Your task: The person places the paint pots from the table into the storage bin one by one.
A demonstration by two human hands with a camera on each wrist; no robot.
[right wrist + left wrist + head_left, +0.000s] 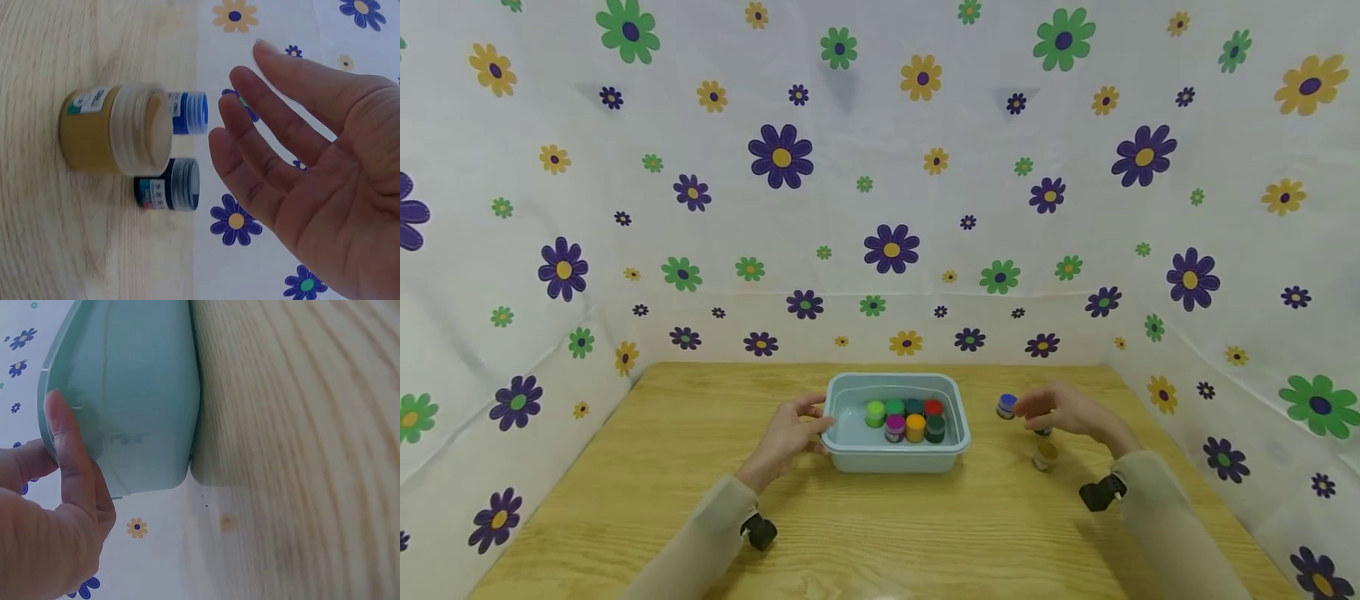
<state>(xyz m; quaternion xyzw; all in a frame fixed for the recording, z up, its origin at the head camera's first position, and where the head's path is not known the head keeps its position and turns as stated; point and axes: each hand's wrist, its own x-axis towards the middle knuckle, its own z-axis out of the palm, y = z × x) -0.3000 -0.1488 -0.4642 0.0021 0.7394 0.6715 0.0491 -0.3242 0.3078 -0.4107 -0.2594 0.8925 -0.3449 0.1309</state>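
My left hand (786, 442) grips the left rim of a pale blue plastic bin (895, 461); the left wrist view shows a finger against the bin's outer wall (144, 406). Several small paint jars stand inside, among them a light green jar (876, 414), a magenta jar (895, 428) and a red jar (933, 408). To the bin's right, my right hand (1063, 408) hovers with nothing in it, fingers loosely bent. Near it are a blue paint jar (187, 113), a dark paint jar (165, 185) and an ochre paint jar (94, 131) with a clear lid.
The wooden table (880, 533) extends around the bin. White cloth walls (850, 208) with printed flowers enclose the back and both sides. A small black camera sits on each wrist.
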